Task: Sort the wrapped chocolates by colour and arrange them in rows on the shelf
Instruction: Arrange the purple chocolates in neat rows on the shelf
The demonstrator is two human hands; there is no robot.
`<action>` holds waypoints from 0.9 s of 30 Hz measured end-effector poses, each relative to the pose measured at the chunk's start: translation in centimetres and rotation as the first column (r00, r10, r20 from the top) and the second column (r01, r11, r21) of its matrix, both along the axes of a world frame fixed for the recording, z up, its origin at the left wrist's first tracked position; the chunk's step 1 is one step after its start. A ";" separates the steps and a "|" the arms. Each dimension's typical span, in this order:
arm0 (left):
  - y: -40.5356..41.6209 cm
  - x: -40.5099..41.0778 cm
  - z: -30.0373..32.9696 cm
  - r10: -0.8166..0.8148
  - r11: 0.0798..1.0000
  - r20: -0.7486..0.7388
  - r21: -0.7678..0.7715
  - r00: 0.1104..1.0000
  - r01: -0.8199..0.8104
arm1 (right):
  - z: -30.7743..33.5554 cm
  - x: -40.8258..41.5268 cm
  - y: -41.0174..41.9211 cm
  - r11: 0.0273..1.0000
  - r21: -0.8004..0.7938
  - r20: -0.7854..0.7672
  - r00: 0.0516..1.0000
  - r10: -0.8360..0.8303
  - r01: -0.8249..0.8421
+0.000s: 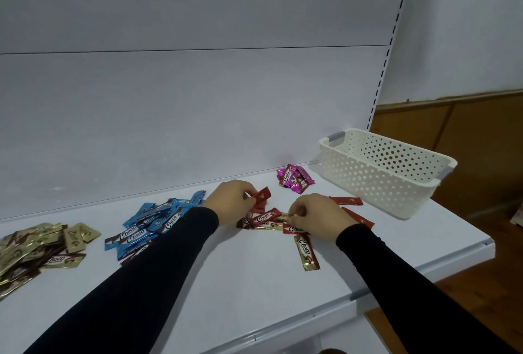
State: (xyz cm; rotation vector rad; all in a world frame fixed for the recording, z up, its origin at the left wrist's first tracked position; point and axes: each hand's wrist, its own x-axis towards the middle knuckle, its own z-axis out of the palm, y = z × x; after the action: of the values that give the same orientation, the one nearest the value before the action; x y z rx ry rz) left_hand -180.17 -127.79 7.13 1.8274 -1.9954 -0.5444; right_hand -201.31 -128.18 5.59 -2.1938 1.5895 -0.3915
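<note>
Gold chocolate (306, 251) lengthwise just below right hand (317, 216), itself pinching gold wrapper (283, 216); left hand (232, 196) gripping red chocolate (261, 196)

Open shelf (226, 283) along the front edge and between the blue pile (152, 226) and red cluster (266, 219). Obstacles: gold pile (36, 249) far left, pink pile (294, 179) by the back panel, basket (382, 172) at right. Both forearms cross the front strip.
</note>
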 end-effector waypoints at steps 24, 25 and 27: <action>2.9 -2.5 -1.6 -0.136 0.981 0.300 -0.090 0.944 0.170 | -0.8 -3.5 4.3 0.954 -0.016 0.522 0.816 -0.247 0.299; 3.1 -2.4 -1.6 -0.132 0.981 0.273 -0.101 0.953 0.164 | -0.8 -3.6 4.7 0.954 -0.016 0.525 0.814 -0.248 0.301; 3.3 -2.3 -1.5 -0.098 0.981 0.220 -0.141 0.971 0.131 | -1.0 -3.8 5.4 0.952 -0.013 0.536 0.806 -0.252 0.306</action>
State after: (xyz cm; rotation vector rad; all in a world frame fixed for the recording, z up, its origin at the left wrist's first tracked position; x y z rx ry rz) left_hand -182.50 -124.52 5.67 1.7462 -2.2255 -0.2247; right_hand -205.09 -122.81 4.61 -1.6907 1.5844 -1.0855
